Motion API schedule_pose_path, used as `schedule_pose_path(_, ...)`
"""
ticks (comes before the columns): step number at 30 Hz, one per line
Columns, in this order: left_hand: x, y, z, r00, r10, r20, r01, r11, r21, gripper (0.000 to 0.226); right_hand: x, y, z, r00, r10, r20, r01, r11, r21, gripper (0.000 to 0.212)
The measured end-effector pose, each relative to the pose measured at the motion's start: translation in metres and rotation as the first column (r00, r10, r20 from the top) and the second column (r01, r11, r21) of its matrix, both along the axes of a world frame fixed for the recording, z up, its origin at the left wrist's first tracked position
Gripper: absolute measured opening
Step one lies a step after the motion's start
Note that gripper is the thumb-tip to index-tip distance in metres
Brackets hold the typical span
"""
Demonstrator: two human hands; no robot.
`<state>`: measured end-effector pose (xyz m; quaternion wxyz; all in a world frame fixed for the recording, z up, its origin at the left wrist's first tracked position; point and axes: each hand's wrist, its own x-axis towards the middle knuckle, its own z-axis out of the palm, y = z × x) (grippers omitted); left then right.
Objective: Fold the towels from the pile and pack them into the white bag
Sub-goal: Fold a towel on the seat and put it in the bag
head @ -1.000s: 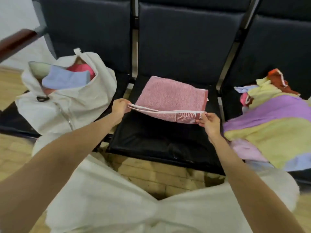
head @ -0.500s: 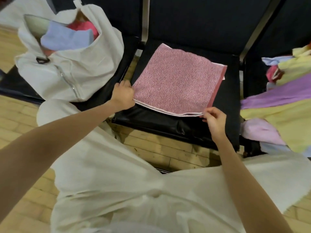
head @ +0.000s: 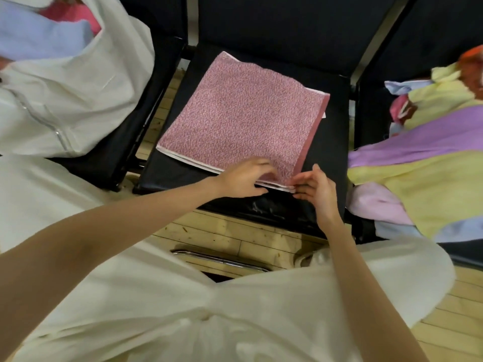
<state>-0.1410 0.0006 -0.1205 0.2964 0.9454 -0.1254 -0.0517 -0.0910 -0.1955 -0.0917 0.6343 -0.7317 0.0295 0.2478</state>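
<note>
A pink speckled towel, folded into a rough square, lies flat on the middle black seat. My left hand rests on its near right corner with the fingers over the cloth. My right hand pinches the layered edge of that same corner. The white bag sits open on the left seat, with a light blue towel and a pink one inside. The pile of towels, purple, yellow, pink and light blue, lies on the right seat.
Dark seat backs rise behind all three seats. Wooden floor shows below the seat's front edge, with a chrome bar near my knees. My white clothing fills the foreground. An orange cloth tops the pile's far end.
My left hand has slid from the towel's near left corner to its near right corner, beside my right hand. The view has tilted further down and closer.
</note>
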Motion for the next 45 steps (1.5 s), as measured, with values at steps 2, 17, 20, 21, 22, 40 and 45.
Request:
schedule_pose_path(2,0.008,-0.011,-0.002,1.0,0.008,0.022,-0.008,1.0,-0.019,0.032,0.002,-0.003,0.002,1.0,0.017,-0.011,-0.017,1.0,-0.006,0.051)
schedule_pose_path(17,0.017,0.011,0.022,0.937,0.193,-0.29,-0.329,0.766,-0.552,0.011,0.139,0.05,-0.011,0.979,-0.184,-0.087,0.17,0.974,-0.147,0.021)
schedule_pose_path(20,0.016,0.017,0.025,0.889,0.186,-0.418,-0.433,0.639,-0.636,0.032,0.166,0.063,-0.015,0.967,-0.253,-0.023,0.247,0.957,-0.153,0.016)
schedule_pose_path(21,0.015,0.019,0.026,0.877,0.18,-0.445,-0.45,0.631,-0.631,0.036,0.172,0.066,-0.017,0.96,-0.278,-0.007,0.274,0.95,-0.148,0.015)
schedule_pose_path(22,0.015,0.021,0.026,0.873,0.171,-0.457,-0.451,0.64,-0.622,0.034,0.177,0.069,-0.017,0.954,-0.3,-0.004,0.297,0.945,-0.138,0.013)
schedule_pose_path(40,-0.015,0.059,0.046,0.76,-0.062,-0.647,-0.429,0.701,-0.57,0.041,0.188,0.125,0.002,0.924,-0.331,0.192,0.343,0.939,-0.03,0.024)
schedule_pose_path(45,-0.042,0.104,0.044,0.773,0.005,-0.634,-0.503,0.615,-0.607,0.031,0.177,0.197,-0.002,0.946,-0.228,0.232,0.24,0.971,-0.023,0.022)
